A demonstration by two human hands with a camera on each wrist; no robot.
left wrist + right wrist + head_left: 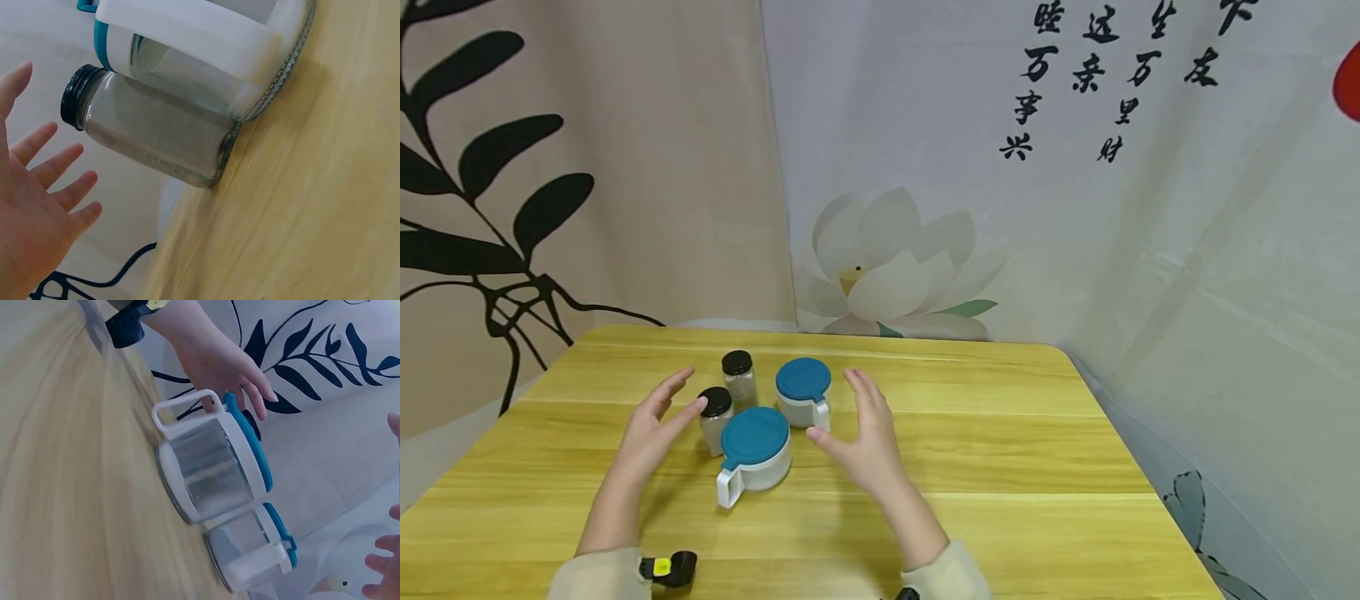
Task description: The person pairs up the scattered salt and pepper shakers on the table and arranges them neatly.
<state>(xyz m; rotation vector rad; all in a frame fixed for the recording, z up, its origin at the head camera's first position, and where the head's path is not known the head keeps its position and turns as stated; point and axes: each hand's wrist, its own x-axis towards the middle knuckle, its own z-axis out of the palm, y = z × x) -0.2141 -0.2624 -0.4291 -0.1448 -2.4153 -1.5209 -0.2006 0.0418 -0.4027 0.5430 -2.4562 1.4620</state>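
Note:
Two clear seasoning jars with blue lids and white handles stand on the table, a nearer one (756, 448) and a farther one (804, 390). Left of them are two small glass bottles with black caps, the front bottle (716, 417) and the back bottle (740, 379). My left hand (649, 432) is raised beside the front bottle, fingers spread; in the left wrist view a gap separates fingers (45, 167) from bottle (156, 125). My right hand (867, 437) hovers right of the blue-lidded jars, thumb toward them, holding nothing.
The wooden table (1000, 467) has its far edge against a hanging cloth (925, 125) printed with a lotus and writing. Dark printed leaves (512, 150) cover the left cloth. A black strap device with a yellow label (670, 568) sits at my left wrist.

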